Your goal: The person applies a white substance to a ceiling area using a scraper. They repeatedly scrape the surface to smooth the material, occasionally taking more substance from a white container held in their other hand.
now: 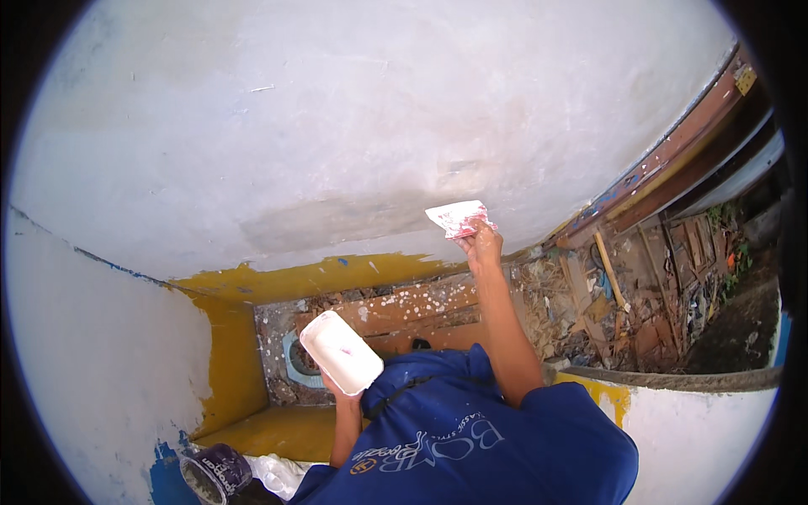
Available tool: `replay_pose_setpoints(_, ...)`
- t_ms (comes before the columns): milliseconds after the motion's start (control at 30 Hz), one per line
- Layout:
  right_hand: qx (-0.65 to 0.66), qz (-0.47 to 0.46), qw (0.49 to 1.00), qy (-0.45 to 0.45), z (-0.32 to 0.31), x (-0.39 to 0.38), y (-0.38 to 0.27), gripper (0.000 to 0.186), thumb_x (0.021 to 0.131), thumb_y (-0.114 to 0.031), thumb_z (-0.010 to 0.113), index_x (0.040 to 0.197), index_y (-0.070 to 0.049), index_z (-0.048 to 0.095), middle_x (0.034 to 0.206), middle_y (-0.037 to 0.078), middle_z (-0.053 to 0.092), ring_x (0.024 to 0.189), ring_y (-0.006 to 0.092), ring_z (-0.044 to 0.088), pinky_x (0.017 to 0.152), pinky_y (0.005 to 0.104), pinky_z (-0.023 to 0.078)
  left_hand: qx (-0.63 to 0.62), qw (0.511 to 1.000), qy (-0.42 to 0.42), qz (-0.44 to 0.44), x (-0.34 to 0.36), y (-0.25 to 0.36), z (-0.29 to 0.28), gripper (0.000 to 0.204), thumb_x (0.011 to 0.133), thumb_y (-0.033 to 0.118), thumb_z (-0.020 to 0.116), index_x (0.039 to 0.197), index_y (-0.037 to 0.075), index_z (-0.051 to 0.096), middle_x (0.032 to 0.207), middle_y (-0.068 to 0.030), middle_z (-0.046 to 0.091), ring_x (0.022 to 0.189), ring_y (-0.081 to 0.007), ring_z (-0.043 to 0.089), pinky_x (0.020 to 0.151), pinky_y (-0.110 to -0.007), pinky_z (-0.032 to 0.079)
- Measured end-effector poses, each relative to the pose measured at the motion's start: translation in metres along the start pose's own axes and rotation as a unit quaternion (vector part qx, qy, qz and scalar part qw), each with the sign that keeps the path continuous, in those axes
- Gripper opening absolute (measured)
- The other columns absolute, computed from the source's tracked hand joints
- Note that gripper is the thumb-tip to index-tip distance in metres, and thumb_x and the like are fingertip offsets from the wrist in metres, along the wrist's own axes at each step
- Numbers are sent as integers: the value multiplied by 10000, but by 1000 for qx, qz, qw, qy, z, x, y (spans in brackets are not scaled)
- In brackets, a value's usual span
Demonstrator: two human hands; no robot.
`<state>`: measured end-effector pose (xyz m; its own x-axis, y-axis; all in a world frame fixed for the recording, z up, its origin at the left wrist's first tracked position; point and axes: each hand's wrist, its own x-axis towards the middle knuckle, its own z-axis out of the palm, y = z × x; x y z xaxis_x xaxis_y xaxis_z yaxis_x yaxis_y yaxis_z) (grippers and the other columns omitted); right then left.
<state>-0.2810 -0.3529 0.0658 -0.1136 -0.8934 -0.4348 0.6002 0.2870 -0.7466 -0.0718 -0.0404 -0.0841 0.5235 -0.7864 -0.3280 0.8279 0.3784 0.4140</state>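
At the far left, a white-painted side wall drops to a ragged mustard-yellow lower section, with a bright blue paint patch near its foot. Beside that patch sit a dark, round plastic bucket, tilted and smeared inside, and a crumpled white plastic bag. A pale blue basin is set in the littered floor, partly covered by a white, rectangular, round-cornered tray with a small reddish mark inside. The left hand grips the tray from beneath at its lower left side, most fingers hidden. Ahead, the broad whitish main wall carries a greyish-beige patch above an uneven mustard band. Brown, white-spattered planks lie along its base. The right hand has its fingers closed on a flat white piece smeared red, in front of the main wall; contact cannot be told. Farther right, a pale wooden stick lies among brown debris, beyond a low white wall with a rough grey top.
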Motion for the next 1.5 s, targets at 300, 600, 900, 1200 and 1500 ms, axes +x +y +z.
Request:
replay_pose_setpoints(300, 20, -81, 995, -46, 30, 0, -21, 166, 835, -27, 511, 959, 83, 524, 919, 170, 582, 812, 273, 620, 696, 422, 561, 59, 998, 6, 13, -3, 10, 23, 398, 934, 289, 360, 1268, 79, 414, 1103, -103, 539, 954, -251, 574, 803, -420, 515)
replay_pose_setpoints(600, 41, 8, 999, 15, 16, 0, 6, 168, 814, 12, 505, 961, 91, 520, 928, 164, 576, 804, 266, 625, 637, 402, 588, 37, 999, 8, 0, -2, 12, 40, 392, 924, 280, 402, 1275, 107, 412, 1108, -107, 535, 968, -260, 569, 810, -430, 511)
replay_pose_setpoints(900, 39, -118, 989, -83, 52, -30, -83, 164, 806, -18, 534, 929, 87, 512, 911, 172, 580, 816, 276, 621, 705, 435, 566, 57, 998, 0, 6, 3, 19, 39, 408, 935, 323, 355, 1275, 105, 413, 1126, -107, 539, 979, -274, 566, 830, -449, 498)
replay_pose_setpoints(1200, -9, -42, 996, 77, -26, 31, 25, 170, 803, 3, 531, 948, 89, 524, 925, 156, 577, 808, 268, 615, 710, 449, 556, 20, 1000, -6, -22, 10, 10, 7, 464, 916, 375, 374, 1277, 85, 410, 1141, -144, 534, 1002, -296, 560, 860, -455, 481)
replay_pose_setpoints(1500, 5, -91, 996, -10, 47, 0, -50, 163, 817, 26, 495, 956, 104, 530, 966, 169, 565, 850, 259, 610, 706, 417, 567, 28, 999, -7, -18, 0, 9, 38, 395, 924, 264, 387, 1265, 66, 413, 1085, -147, 552, 945, -293, 581, 799, -450, 513)
